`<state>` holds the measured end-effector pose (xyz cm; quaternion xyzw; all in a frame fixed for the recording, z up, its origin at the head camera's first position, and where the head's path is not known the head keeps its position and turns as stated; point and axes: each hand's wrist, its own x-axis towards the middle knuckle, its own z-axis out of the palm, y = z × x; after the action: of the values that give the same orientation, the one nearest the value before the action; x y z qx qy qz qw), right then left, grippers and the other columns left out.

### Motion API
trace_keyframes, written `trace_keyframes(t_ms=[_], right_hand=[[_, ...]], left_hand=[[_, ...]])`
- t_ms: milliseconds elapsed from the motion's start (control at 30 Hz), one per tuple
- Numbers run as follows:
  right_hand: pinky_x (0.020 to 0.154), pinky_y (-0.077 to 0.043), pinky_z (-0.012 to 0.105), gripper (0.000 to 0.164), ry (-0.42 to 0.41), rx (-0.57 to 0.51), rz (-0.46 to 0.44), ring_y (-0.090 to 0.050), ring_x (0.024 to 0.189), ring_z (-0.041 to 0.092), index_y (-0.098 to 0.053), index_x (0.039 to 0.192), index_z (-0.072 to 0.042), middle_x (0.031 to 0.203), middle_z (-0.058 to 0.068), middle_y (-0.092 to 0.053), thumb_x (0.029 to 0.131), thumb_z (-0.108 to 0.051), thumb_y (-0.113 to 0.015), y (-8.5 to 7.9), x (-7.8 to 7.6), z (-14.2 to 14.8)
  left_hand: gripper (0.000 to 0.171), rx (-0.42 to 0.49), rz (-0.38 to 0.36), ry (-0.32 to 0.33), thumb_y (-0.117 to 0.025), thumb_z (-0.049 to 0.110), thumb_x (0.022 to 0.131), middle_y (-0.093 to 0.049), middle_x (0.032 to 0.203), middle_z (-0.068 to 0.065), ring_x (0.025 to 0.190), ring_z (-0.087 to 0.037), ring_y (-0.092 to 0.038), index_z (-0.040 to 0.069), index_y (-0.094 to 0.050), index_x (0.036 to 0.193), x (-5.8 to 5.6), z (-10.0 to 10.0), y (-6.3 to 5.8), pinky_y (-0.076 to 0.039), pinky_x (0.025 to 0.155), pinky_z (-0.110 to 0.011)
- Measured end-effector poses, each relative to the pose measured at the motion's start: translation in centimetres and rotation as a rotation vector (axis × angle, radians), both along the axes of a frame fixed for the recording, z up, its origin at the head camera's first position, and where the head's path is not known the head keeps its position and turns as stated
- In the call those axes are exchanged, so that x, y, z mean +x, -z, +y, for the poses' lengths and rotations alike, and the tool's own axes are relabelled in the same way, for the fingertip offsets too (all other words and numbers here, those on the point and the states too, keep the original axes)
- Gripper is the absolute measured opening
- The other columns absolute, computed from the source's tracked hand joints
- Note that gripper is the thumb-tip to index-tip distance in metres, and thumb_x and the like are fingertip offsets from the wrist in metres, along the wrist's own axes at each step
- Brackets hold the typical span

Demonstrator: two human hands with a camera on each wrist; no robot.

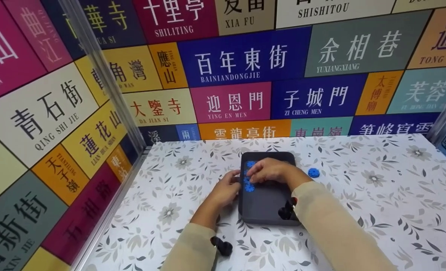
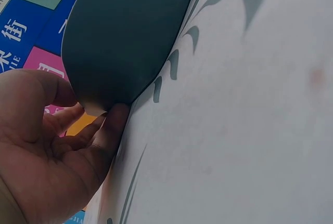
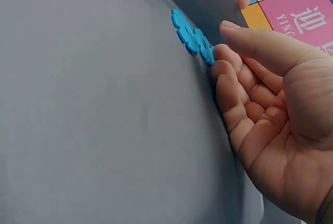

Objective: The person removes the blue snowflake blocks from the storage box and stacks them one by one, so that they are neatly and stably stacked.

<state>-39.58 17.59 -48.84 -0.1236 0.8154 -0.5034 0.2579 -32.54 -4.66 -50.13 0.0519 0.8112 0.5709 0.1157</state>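
Observation:
A dark grey rectangular tray lies on the table. Along its left wall inside sit blue snowflake-shaped plastic discs, in a row running lengthwise. My left hand holds the tray's left edge, thumb and fingertips meeting at its wall in the left wrist view. Over the row, my right hand reaches in and partly covers it. In the right wrist view its curled fingertips touch the nearest blue disc, while the thumb stands apart from them. Another blue disc lies on the table right of the tray.
A white tablecloth with grey flowers and leaves covers the table. Walls with coloured Chinese name panels rise behind and at the left. A clear corner strip runs down at the left. Black wrist devices sit on both sleeves.

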Motion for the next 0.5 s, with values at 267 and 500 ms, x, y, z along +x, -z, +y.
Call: trace_keyframes(t_ms=[267, 500], right_hand=[[0.076, -0.056, 0.022, 0.035, -0.057, 0.071, 0.046, -0.068, 0.082, 0.008, -0.079, 0.119, -0.003, 0.089, -0.006, -0.078, 0.085, -0.007, -0.084, 0.20, -0.02, -0.01], [0.071, -0.050, 0.021, 0.033, -0.173, 0.213, 0.138, -0.059, 0.078, 0.009, -0.083, 0.116, -0.012, 0.085, -0.006, -0.070, 0.084, -0.010, -0.088, -0.38, 0.16, -0.24]], left_hand=[[0.059, -0.026, -0.009, 0.006, -0.056, 0.016, 0.099, -0.063, 0.150, -0.014, 0.123, -0.027, -0.065, 0.019, -0.051, 0.157, -0.11, 0.04, 0.02, -0.059, 0.087, -0.036], [0.059, -0.032, 0.018, 0.017, -0.056, 0.016, 0.099, -0.064, 0.149, -0.016, 0.119, -0.027, -0.066, 0.017, -0.051, 0.157, -0.04, -0.10, 0.08, -0.056, 0.081, -0.032]])
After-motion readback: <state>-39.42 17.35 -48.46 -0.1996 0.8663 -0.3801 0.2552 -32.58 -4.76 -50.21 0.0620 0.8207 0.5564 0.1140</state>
